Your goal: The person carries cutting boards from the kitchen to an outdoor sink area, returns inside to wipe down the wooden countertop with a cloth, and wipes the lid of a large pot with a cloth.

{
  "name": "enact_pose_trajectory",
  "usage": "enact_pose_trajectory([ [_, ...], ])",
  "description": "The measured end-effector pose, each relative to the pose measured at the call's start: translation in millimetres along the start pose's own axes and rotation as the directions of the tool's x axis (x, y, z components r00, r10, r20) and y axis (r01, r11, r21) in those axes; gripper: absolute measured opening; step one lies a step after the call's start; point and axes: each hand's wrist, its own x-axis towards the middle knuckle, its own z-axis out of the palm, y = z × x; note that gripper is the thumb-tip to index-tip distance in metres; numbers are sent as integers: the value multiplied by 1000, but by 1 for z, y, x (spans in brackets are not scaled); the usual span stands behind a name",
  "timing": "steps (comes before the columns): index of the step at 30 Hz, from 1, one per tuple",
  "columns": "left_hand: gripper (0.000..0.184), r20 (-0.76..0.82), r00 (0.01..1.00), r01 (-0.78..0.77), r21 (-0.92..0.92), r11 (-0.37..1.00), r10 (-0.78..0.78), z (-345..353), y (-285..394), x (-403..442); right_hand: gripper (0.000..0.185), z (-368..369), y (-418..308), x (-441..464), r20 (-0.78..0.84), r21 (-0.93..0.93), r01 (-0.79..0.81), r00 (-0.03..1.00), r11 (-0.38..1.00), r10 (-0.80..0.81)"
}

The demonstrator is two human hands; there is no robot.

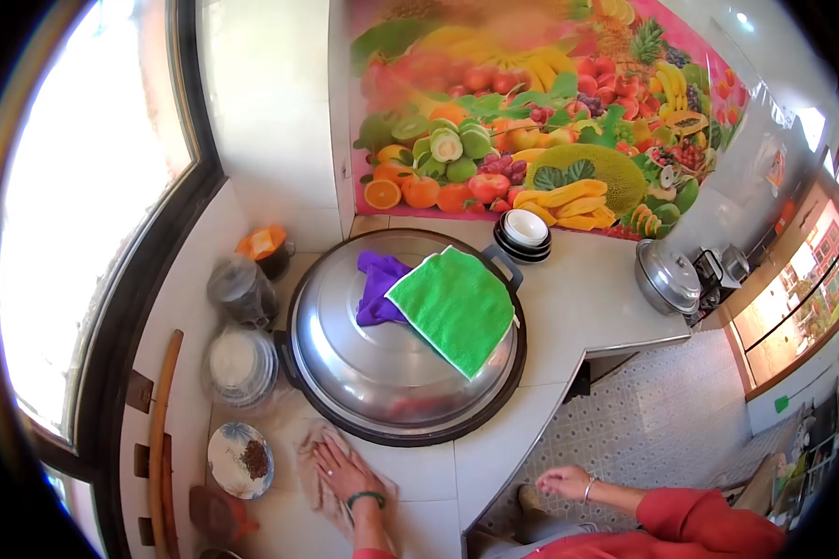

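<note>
My left hand (343, 470), with a ring and a dark green bracelet, lies with its fingers spread on a crumpled beige cloth (315, 442) on the tiled counter. My right hand (563, 482) hangs in the air beyond the counter's edge, its fingers curled inward; whether they hold anything is too small to tell. In front of my left hand, a large round metal lid (336, 363) covers a wide dark-rimmed pan. On the lid lie a purple cloth (378, 289) and a bright green cloth (461, 312), side by side and overlapping.
Stacked bowls (524, 233) stand behind the pan. A silver lidded pot (668, 277) is at the right. Along the left are wrapped dishes (240, 366), a plate with dark bits (241, 463) and a wooden stick (165, 429). The counter's edge (522, 466) runs beside my right hand.
</note>
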Motion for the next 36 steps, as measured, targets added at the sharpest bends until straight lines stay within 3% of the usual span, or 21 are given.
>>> enact_pose_trajectory([
  [2,63,-16,1000,20,4,1000,-20,10,-2,19,19,-16,-52,17,-27,-225,258,962,940,-270],
  [4,62,-27,999,44,15,999,-44,11,3,19,19,-29,-121,32,-104,-477,270,928,837,-359],
  [6,64,-30,1000,-3,9,1000,4,12,5,7,22,-35,-173,60,-131,-447,491,791,748,-597],
  [8,65,8,999,-48,16,999,48,10,17,-22,25,-36,-221,89,-118,-571,510,724,643,-679],
  [10,67,36,996,-87,22,996,86,11,26,-50,40,-27,-249,133,-106,-638,626,505,448,-857],
  [12,76,100,992,-79,12,997,77,16,35,-75,61,-10,-273,164,-108,-808,481,447,341,-888],
  [13,76,89,994,-60,27,998,57,9,44,-83,61,-6,-279,175,-93,-799,503,439,330,-894],
  [15,69,169,985,-8,183,983,-23,-3,65,-93,75,1,-283,198,-146,-849,398,457,348,-878],
  [16,69,162,986,4,204,979,-38,-9,71,-93,75,-1,-281,207,-138,-838,420,455,349,-880],
  [18,80,393,912,48,191,980,-121,-15,82,-91,78,-7,-275,224,-64,-817,460,529,349,-846],
  [20,79,369,919,60,220,974,-140,-6,79,-91,68,-23,-274,238,-40,-843,459,466,281,-884],
  [22,79,361,918,76,242,967,-163,4,72,-91,56,-38,-272,246,-67,-654,681,381,329,-922],
  [23,77,357,923,60,241,969,-146,8,65,-91,38,-43,-274,256,-224,-532,770,272,351,-936],
  [24,76,353,927,43,237,971,-128,2,72,-89,37,-61,-279,256,-222,-325,697,600,639,-768],
  [25,86,347,915,231,-38,972,-204,-6,79,-90,40,-82,-280,254,-137,-128,493,851,861,-508],
  [27,88,337,921,227,-51,973,-197,11,64,-96,45,-115,-269,274,-358,228,635,760,738,-543],
  [30,90,344,919,227,-65,972,-192,16,57,-97,37,-166,-289,261,-413,293,764,644,575,-644],
  [32,90,314,937,186,-79,979,-153,16,56,-99,35,-176,-315,235,-367,77,805,572,589,-734],
  [34,90,323,933,194,-80,978,-159,13,58,-99,34,-161,-341,211,-222,-207,738,604,642,-766],
  [35,90,328,932,193,-82,978,-157,11,59,-98,37,-141,-346,219,-206,-283,853,392,438,-897],
  [36,90,326,931,201,-79,976,-165,9,61,-97,40,-122,-347,232,-92,-325,875,349,359,-933],
])
